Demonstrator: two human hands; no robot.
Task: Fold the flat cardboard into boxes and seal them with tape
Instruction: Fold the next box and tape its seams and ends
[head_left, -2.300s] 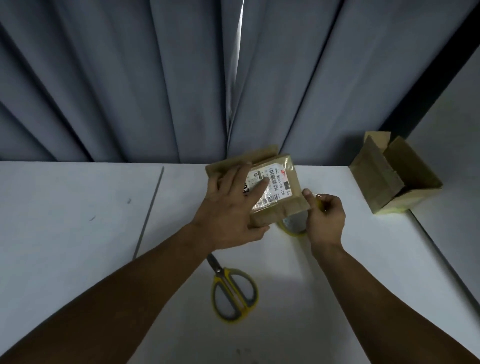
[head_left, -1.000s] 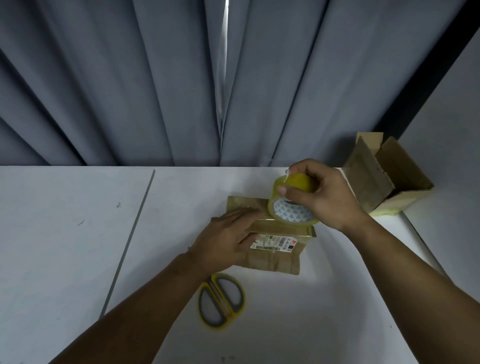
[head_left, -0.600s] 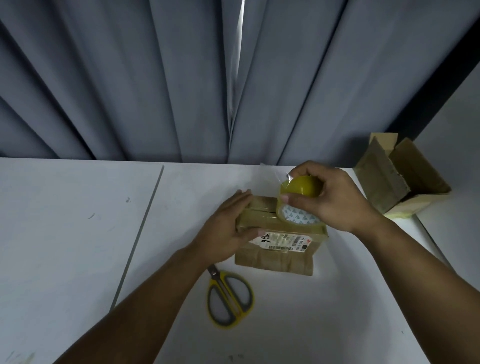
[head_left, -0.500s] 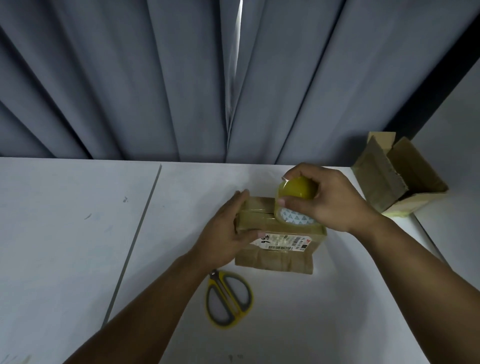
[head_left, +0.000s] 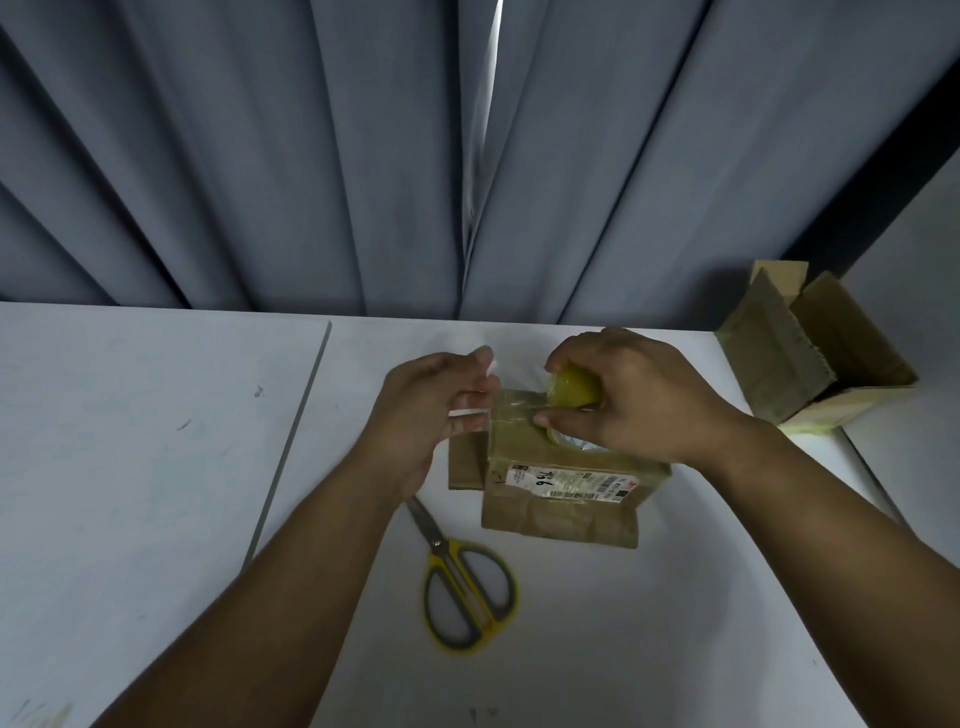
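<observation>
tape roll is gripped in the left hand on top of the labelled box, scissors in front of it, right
Wrong hand: the head view shows the right hand gripping the tape roll on top of the labelled box, scissors in front of it. The left hand seems to pinch the tape end.

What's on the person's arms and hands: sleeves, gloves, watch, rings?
Nothing worn shows. The left hand and right hand are bare: no gloves, no rings or watch visible. The left forearm and right forearm run bare to the frame edge; no sleeves or wristbands in view.
</observation>
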